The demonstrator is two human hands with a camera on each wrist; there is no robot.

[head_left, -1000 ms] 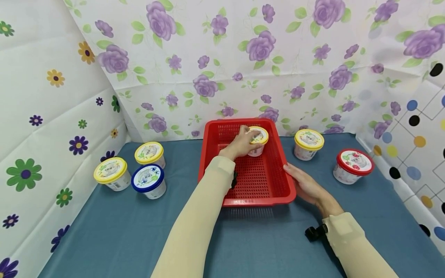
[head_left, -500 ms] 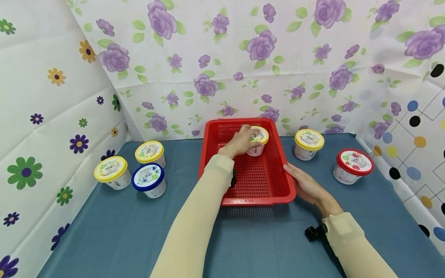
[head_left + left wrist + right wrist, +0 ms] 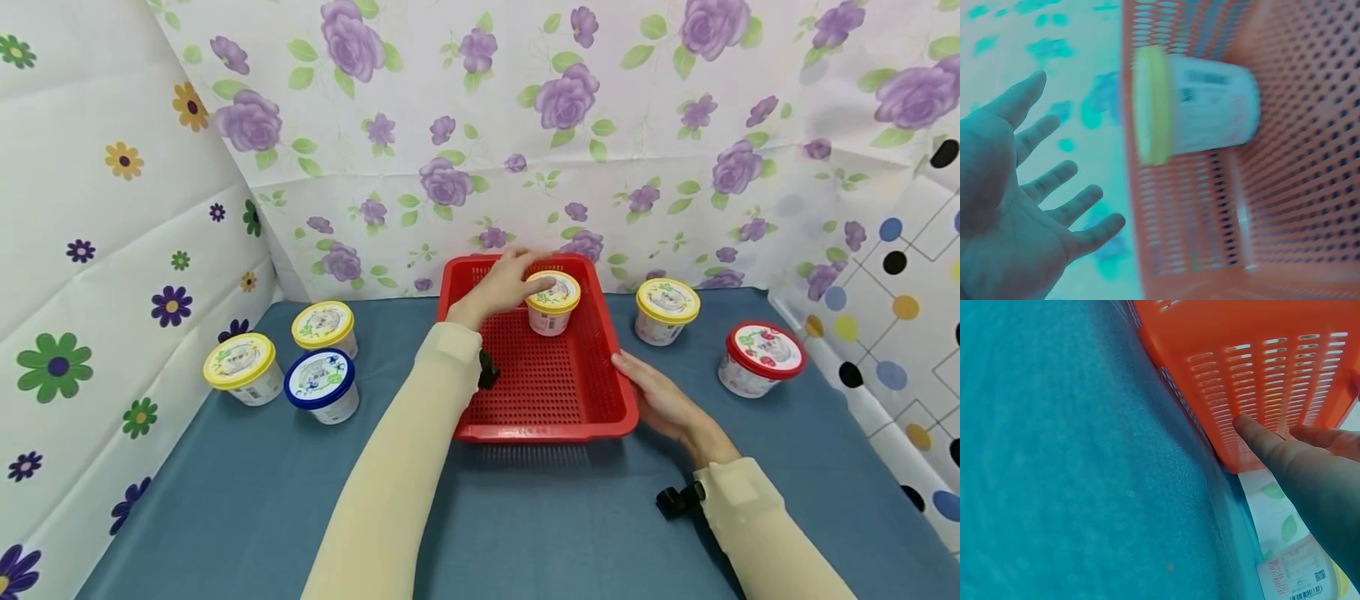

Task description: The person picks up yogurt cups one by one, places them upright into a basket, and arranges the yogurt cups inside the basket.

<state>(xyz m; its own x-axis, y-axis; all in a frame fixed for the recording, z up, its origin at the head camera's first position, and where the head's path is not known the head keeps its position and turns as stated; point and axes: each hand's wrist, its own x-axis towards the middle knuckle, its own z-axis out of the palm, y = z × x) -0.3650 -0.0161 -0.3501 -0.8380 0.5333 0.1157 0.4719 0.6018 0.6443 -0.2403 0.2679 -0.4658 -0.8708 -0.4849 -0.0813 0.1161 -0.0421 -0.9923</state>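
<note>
My left hand [image 3: 498,290] has its fingers spread and holds nothing, over the upper left of the red plastic basket [image 3: 483,431]. A white tub with a yellow lid [image 3: 551,321] stands upright inside the basket near its far right corner. In the left wrist view, a gap shows between the left hand [image 3: 1007,194] and the tub [image 3: 1210,103]. On the basket's right side, my right hand [image 3: 660,400] touches the wall near the rim. The right wrist view has its straight fingers [image 3: 1266,440] against the slotted outer wall [image 3: 1241,381].
Left of the basket stand two yellow-lidded tubs [image 3: 242,362] and a blue-lidded tub [image 3: 322,379]. Right of it are another yellow-lidded tub [image 3: 663,312] and a red-lidded tub [image 3: 761,358]. A blue cloth [image 3: 540,533] covers the table; flowered sheets [image 3: 450,100] hang behind.
My left hand has let go of the yellow-lidded tub in the basket and moved up and left, its fingers spreading. The right hand stays at the basket's side.
</note>
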